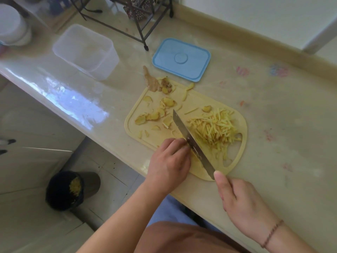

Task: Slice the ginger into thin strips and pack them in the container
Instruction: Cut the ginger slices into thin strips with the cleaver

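A pale yellow cutting board (235, 162) lies on the counter. A heap of thin ginger strips (215, 126) covers its right half, and several flat ginger slices (155, 115) are scattered on its left half. An unpeeled ginger piece (151, 81) sits at the board's far corner. My right hand (242, 199) grips the handle of a cleaver (189, 137), whose blade stands on the board beside the strips. My left hand (169, 161) presses curled fingers on ginger against the blade's left side; that ginger is mostly hidden. A clear plastic container (85, 52) stands empty at the far left, its blue lid (181, 59) beside it.
A black wire rack (140, 21) stands at the back of the counter (273, 106). White bowls (12, 24) are stacked at the far left. On the floor below the counter's front edge is a dark bin (63, 190) with ginger peelings inside.
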Demonstrator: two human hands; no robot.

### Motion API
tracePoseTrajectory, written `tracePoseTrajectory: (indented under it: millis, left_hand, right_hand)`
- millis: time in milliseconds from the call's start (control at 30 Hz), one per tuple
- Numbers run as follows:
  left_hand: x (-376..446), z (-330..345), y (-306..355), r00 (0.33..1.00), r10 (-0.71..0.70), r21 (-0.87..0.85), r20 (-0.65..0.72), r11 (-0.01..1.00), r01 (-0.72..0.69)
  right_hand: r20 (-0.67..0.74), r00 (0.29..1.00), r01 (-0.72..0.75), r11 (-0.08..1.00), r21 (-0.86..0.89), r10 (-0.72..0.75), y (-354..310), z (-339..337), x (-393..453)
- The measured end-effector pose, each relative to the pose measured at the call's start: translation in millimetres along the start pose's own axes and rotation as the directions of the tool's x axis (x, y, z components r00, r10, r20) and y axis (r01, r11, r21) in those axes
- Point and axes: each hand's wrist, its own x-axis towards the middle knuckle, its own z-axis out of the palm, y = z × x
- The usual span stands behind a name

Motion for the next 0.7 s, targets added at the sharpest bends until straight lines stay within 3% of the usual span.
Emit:
tracePoseTrajectory:
  millis: [233, 400, 567, 700]
  left_hand:
    - [-3, -2, 0, 0.996, -0.084, -0.079, 0.001, 0.993, 0.084]
    - [-8, -17, -14, 0.956, -0.256, -0.173, -0.141, 0.957, 0.231]
    - [-15, -10, -16, 0.99, -0.12, -0.101, -0.08, 0.989, 0.112]
    - [-15, -6, -18, 0.989, -0.117, -0.081, -0.091, 0.991, 0.11]
  right_hand:
    - [-0.004, 1.0, -0.005, 1.0, 0.024, 0.005, -9, 8, 19]
    - [-0.005, 1.0, -0.001, 0.995, 0.102, 0.002, -4, 1, 2]
    - [0.047, 0.998, -0.034, 0.998, 0.045, 0.032, -6, 16, -13]
    - [0.048, 0.997, -0.055, 0.998, 0.041, 0.053, -4, 22, -14]
